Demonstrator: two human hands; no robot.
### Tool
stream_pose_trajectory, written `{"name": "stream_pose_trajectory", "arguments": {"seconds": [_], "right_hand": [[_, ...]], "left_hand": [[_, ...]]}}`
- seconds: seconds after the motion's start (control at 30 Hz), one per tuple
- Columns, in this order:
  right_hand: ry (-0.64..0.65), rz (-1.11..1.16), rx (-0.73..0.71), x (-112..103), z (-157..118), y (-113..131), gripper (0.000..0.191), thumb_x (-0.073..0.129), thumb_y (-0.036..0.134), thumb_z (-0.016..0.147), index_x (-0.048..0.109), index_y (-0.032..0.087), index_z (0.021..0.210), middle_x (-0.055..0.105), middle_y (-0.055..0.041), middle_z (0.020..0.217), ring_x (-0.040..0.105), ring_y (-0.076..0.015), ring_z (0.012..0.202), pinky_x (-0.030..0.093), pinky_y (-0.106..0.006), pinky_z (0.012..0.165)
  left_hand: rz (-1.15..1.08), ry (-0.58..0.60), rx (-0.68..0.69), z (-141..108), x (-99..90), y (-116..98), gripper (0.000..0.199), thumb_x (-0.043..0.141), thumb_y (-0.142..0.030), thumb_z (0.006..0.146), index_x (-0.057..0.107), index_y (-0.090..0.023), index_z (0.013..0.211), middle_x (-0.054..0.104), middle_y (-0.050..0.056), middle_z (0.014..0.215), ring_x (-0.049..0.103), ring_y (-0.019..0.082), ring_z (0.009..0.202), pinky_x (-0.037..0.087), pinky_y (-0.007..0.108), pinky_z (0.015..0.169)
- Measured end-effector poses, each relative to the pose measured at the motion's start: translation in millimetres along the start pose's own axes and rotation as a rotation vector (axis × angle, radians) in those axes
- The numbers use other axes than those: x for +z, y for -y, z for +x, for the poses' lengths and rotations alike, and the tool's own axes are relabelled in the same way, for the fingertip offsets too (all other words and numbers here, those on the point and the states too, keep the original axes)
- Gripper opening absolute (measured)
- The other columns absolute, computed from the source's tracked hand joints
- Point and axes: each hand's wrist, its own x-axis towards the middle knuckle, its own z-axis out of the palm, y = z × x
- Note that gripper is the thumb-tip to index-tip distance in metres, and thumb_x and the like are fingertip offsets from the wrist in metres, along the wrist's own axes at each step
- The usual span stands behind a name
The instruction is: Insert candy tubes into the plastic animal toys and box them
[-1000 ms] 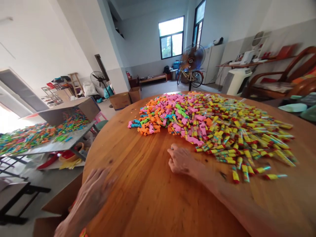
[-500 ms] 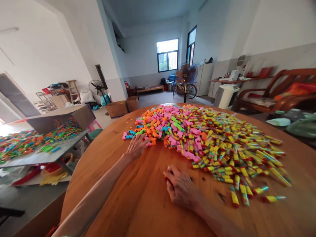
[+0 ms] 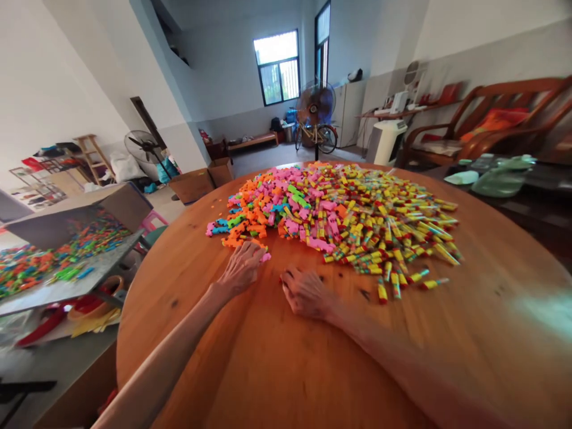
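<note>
Our left hand (image 3: 241, 265) and right hand (image 3: 304, 293) are both curled, and we can't tell what they grip, so we should gently pinch just one small pink plastic toy (image 3: 266, 257) by the left one on the round brown wooden bench (image 3: 254, 357).

Near tabletop (image 3: 250, 369) gives room — the pile (image 3: 333, 217) (broad) blocks beyond.

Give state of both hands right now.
Left hand: fingers beside a pink toy; open or closed, can't tell.
Right hand: fingers curled; can't tell whether fully closed or holding anything.
</note>
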Motion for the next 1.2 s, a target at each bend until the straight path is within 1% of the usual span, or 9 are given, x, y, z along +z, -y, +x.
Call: {"name": "stream_pose_trajectory", "arguments": {"seconds": [0.1, 0.17, 0.23, 0.37, 0.53, 0.8, 0.97, 1.2], "right_hand": [[0.004, 0.018, 0.039, -2.1, -3.3, -0.5, 0.024, 0.045, 0.020, 0.098, 0.064, 0.011, 0.110, 0.062, -0.0149, 0.110, 0.057, -0.0193, 0.081, 0.036, -0.032, 0.064], [0.000, 0.075, 0.044, -3.0, -8.4, -1.2, 0.024, 0.045, 0.018, 0.098, 0.064, 0.011, 0.111, 0.062, -0.0138, 0.109, 0.057, -0.0184, 0.082, 0.036, -0.031, 0.066], [-0.022, 0.146, 0.039, -3.6, -15.8, -2.0, 0.025, 0.044, 0.017, 0.099, 0.065, 0.012, 0.110, 0.062, -0.0123, 0.105, 0.056, -0.0178, 0.084, 0.037, -0.030, 0.069], [-0.052, 0.229, 0.031, -4.4, -33.3, -1.8, 0.024, 0.046, 0.015, 0.098, 0.068, 0.011, 0.107, 0.063, -0.0101, 0.099, 0.055, -0.0169, 0.083, 0.038, -0.030, 0.073], [-0.045, 0.252, 0.028, -6.6, -45.2, 1.6, 0.025, 0.048, 0.014, 0.097, 0.068, 0.010, 0.111, 0.062, -0.0119, 0.103, 0.055, -0.0177, 0.086, 0.040, -0.030, 0.076], [0.034, 0.179, 0.016, -13.7, -46.1, 4.2, 0.030, 0.046, 0.017, 0.098, 0.069, 0.009, 0.116, 0.062, -0.0138, 0.103, 0.055, -0.0190, 0.085, 0.039, -0.032, 0.073], [0.060, 0.148, 0.016, -14.1, -46.6, 3.5, 0.031, 0.044, 0.019, 0.099, 0.069, 0.010, 0.114, 0.062, -0.0131, 0.101, 0.054, -0.0183, 0.080, 0.037, -0.032, 0.070], [0.104, 0.105, -0.012, -15.2, -46.8, 3.3, 0.030, 0.047, 0.016, 0.094, 0.067, 0.011, 0.116, 0.060, -0.0121, 0.102, 0.049, -0.0165, 0.073, 0.031, -0.032, 0.065]], "left_hand": [[-0.085, 0.136, -0.005, -21.9, -11.5, -28.0, 0.024, 0.042, -0.013, 0.098, 0.064, -0.017, 0.105, 0.064, 0.013, 0.101, 0.057, 0.026, 0.098, 0.050, 0.040, 0.084], [-0.131, 0.188, -0.011, -34.2, -16.3, -42.4, 0.021, 0.042, -0.017, 0.099, 0.062, -0.017, 0.102, 0.064, 0.011, 0.096, 0.058, 0.025, 0.092, 0.050, 0.038, 0.081], [-0.179, 0.207, -0.015, -42.8, -18.4, -53.6, 0.019, 0.042, -0.020, 0.101, 0.061, -0.017, 0.102, 0.064, 0.010, 0.094, 0.059, 0.023, 0.089, 0.048, 0.035, 0.079], [-0.245, 0.180, 0.027, -48.7, -15.2, -67.6, 0.022, 0.041, -0.023, 0.104, 0.062, -0.017, 0.103, 0.063, 0.008, 0.091, 0.057, 0.022, 0.088, 0.046, 0.033, 0.077], [-0.302, 0.136, 0.034, -47.6, -7.0, -75.7, 0.028, 0.041, -0.029, 0.106, 0.065, -0.016, 0.104, 0.062, 0.008, 0.088, 0.057, 0.020, 0.086, 0.046, 0.032, 0.077], [-0.344, 0.092, 0.040, -47.7, -3.9, -81.3, 0.032, 0.038, -0.031, 0.107, 0.064, -0.015, 0.098, 0.062, 0.009, 0.089, 0.056, 0.021, 0.085, 0.046, 0.033, 0.078], [-0.346, 0.071, 0.055, -47.6, -0.7, -81.9, 0.030, 0.039, -0.030, 0.106, 0.065, -0.015, 0.105, 0.062, 0.009, 0.089, 0.054, 0.021, 0.084, 0.045, 0.033, 0.076], [-0.363, 0.080, 0.061, -45.3, 0.5, -80.3, 0.030, 0.039, -0.030, 0.107, 0.064, -0.015, 0.102, 0.062, 0.010, 0.090, 0.054, 0.022, 0.086, 0.044, 0.034, 0.077]]}}
